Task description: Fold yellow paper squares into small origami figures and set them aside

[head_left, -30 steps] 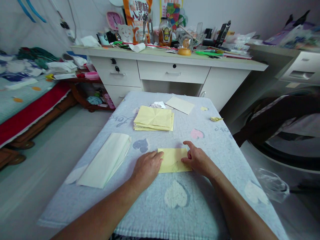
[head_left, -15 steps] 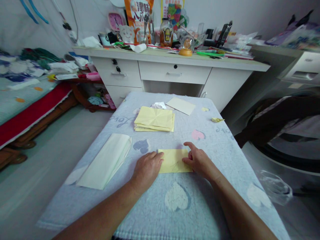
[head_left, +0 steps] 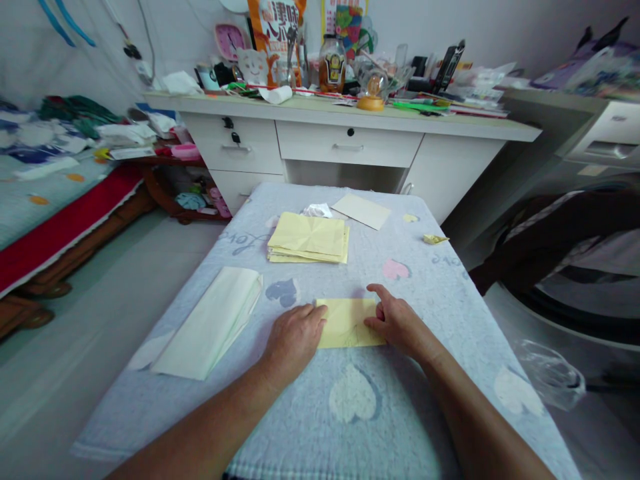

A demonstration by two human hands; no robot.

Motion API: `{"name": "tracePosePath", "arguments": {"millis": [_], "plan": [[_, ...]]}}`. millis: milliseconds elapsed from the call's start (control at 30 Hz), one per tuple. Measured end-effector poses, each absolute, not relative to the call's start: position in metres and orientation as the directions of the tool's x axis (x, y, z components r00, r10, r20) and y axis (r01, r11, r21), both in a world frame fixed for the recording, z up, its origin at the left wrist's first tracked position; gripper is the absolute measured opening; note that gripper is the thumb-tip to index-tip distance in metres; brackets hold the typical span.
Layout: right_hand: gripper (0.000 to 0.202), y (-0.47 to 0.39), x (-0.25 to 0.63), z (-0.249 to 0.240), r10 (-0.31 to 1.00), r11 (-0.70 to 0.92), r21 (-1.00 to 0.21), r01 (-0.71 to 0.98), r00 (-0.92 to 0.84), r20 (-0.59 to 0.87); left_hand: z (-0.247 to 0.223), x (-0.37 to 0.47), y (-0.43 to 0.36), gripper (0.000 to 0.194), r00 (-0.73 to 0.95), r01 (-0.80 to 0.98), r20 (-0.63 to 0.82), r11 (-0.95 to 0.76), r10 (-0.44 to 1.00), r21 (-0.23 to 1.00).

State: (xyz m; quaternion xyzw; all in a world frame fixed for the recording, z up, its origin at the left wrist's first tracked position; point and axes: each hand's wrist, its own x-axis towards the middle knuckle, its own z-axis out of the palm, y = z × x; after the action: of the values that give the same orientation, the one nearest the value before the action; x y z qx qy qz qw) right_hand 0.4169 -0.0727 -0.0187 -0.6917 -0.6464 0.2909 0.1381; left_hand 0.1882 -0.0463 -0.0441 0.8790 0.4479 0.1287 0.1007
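A yellow sheet of paper (head_left: 346, 323) lies flat on the cloth-covered table in front of me, with faint creases near its lower edge. At its left edge, my left hand (head_left: 296, 335) grips it, fingers together and thumb on top. My right hand (head_left: 397, 325) has its thumb on the right edge and the other fingers curled by it, while the index finger points out above the paper. Beyond both hands sits a stack of creased yellow paper (head_left: 307, 238). To the left is a folded pale green-white paper bundle (head_left: 213, 323).
Farther back on the table (head_left: 354, 393) are a cream card (head_left: 363, 211), a crumpled white tissue (head_left: 317, 211) and a small folded yellow paper piece (head_left: 435, 239). A cluttered white desk (head_left: 350, 143) stands behind, a bed (head_left: 60, 177) at left, a washing machine (head_left: 600, 147) at right.
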Motion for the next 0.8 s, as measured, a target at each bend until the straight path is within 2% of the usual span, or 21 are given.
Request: {"name": "tracePosePath", "arguments": {"millis": [567, 800], "plan": [[0.058, -0.0714, 0.4180, -0.0221, 0.980, -0.121, -0.571, 0.812, 0.007, -0.198, -0.0505, 0.1894, -0.0435, 0.024, 0.547, 0.776, 0.170, -0.573, 0.820, 0.263], [0.059, -0.0721, 0.4186, -0.0226, 0.982, -0.121, -0.579, 0.806, 0.010, -0.191, -0.0517, 0.1895, -0.0437, 0.026, 0.558, 0.782, 0.176, -0.584, 0.811, 0.216]]}}
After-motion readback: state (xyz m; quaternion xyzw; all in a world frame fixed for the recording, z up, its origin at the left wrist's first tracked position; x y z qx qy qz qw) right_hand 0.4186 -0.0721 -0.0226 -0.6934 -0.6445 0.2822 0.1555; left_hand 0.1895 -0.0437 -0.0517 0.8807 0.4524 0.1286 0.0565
